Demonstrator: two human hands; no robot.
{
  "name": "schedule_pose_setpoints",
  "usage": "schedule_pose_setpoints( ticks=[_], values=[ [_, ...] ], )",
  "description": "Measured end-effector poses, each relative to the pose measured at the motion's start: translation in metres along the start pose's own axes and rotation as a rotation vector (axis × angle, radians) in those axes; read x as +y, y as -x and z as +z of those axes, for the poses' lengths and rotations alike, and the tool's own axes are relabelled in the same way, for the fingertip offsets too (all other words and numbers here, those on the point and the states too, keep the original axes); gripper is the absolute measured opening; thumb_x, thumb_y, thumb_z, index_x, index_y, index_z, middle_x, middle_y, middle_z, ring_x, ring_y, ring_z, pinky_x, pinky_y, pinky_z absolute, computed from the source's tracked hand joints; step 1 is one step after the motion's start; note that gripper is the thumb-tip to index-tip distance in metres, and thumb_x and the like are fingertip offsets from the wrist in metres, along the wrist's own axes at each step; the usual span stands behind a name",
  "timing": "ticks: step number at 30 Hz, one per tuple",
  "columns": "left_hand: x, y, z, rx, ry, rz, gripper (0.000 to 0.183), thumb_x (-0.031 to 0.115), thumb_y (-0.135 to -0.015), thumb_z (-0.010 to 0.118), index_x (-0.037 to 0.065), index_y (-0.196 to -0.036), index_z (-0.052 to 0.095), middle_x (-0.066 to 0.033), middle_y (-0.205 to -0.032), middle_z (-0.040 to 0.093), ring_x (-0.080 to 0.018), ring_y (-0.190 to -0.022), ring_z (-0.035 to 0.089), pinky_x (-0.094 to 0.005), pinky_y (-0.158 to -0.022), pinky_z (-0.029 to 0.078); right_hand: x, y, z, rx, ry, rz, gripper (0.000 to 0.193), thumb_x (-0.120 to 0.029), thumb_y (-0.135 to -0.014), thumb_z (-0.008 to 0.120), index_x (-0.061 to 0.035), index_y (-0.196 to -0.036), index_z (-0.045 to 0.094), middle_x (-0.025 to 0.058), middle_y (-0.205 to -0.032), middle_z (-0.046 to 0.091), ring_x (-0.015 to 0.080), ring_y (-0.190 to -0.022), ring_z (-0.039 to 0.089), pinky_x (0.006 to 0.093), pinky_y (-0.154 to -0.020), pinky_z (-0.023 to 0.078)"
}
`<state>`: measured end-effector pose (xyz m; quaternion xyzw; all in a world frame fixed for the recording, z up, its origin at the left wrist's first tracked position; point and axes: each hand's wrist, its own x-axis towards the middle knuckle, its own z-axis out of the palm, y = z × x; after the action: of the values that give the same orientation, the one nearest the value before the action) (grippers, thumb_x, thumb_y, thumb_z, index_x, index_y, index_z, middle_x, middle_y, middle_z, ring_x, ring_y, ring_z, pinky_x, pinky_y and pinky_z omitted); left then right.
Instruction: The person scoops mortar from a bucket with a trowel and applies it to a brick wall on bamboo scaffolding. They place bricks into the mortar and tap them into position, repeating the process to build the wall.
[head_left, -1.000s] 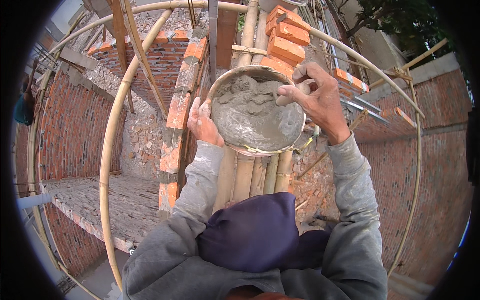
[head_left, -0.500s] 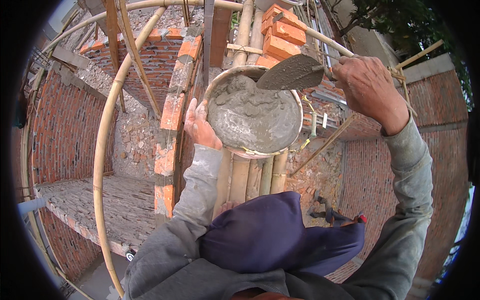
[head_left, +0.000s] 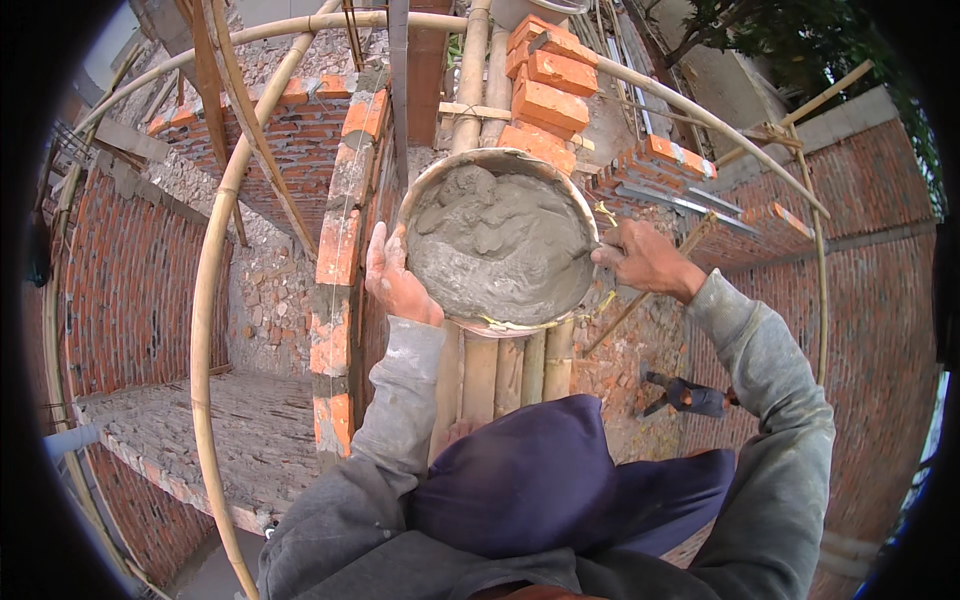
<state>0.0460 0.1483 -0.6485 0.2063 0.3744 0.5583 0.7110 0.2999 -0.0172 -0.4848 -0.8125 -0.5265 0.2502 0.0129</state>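
Note:
A round bucket [head_left: 431, 166] full of wet grey mortar [head_left: 495, 250] stands before me on bamboo poles [head_left: 478, 375]. On its left side, my left hand [head_left: 400, 282] grips the rim, fingers stretched up along the outside. My right hand [head_left: 648, 262] is closed around the handle of a trowel [head_left: 590, 252] at the right rim. The trowel's blade is sunk in the mortar and hidden. Thick folds of mortar are heaped toward the far side, while the nearer surface looks smoother and wet.
Orange bricks [head_left: 552, 105] are stacked just beyond the bucket. To the left runs a partly built brick wall [head_left: 340, 240] with a string line along its top. A curved bamboo pole [head_left: 205, 300] crosses further left. Far below on the right, another person [head_left: 690, 397] is on the ground.
My right hand has come down and leftward from above the bucket's far right, and the trowel blade has gone into the mortar. My left hand stays on the rim.

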Motion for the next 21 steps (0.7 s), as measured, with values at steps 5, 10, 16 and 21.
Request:
schedule_pose_setpoints(
  ticks=[5,10,16,21],
  values=[
    [0.005,-0.001,0.002,-0.017,-0.039,-0.046,0.049,0.003,-0.109,0.052,-0.004,-0.158,0.05,-0.0192,-0.144,0.067,-0.0259,-0.127,0.067,-0.0386,-0.111,0.055,-0.008,-0.01,0.038,0.008,-0.248,0.074,0.037,-0.028,-0.098,0.072,0.0073,-0.087,0.074,0.0254,-0.07,0.065,0.0382,-0.068,0.068,0.0517,-0.071,0.05],
    [0.03,-0.012,-0.018,-0.098,-0.107,-0.203,0.055,0.006,-0.109,0.052,-0.008,-0.161,0.043,-0.0207,-0.143,0.067,-0.0265,-0.13,0.065,-0.0385,-0.115,0.05,-0.002,0.024,0.036,0.076,-0.282,0.018,0.038,-0.027,-0.097,0.072,0.0081,-0.082,0.072,0.0242,-0.063,0.056,0.034,-0.06,0.059,0.0499,-0.065,0.047],
    [0.108,-0.013,-0.107,-0.047,-0.436,0.059,0.056,0.004,-0.106,0.062,-0.009,-0.158,0.047,-0.014,-0.136,0.073,-0.0189,-0.121,0.068,-0.0323,-0.11,0.05,-0.007,0.044,0.041,0.207,-0.179,0.051,0.035,-0.029,-0.097,0.073,0.0038,-0.085,0.074,0.0277,-0.069,0.061,0.047,-0.068,0.064,0.0518,-0.067,0.05],
    [0.165,-0.013,-0.195,0.158,-0.743,0.227,0.052,0.002,-0.107,0.059,-0.01,-0.156,0.05,-0.0184,-0.141,0.069,-0.0209,-0.13,0.065,-0.0357,-0.113,0.049,-0.016,0.05,0.035,0.357,0.079,-0.009,0.03,-0.031,-0.098,0.074,-0.0016,-0.091,0.075,0.0232,-0.075,0.069,0.0464,-0.075,0.07,0.0541,-0.069,0.054]
  ],
)
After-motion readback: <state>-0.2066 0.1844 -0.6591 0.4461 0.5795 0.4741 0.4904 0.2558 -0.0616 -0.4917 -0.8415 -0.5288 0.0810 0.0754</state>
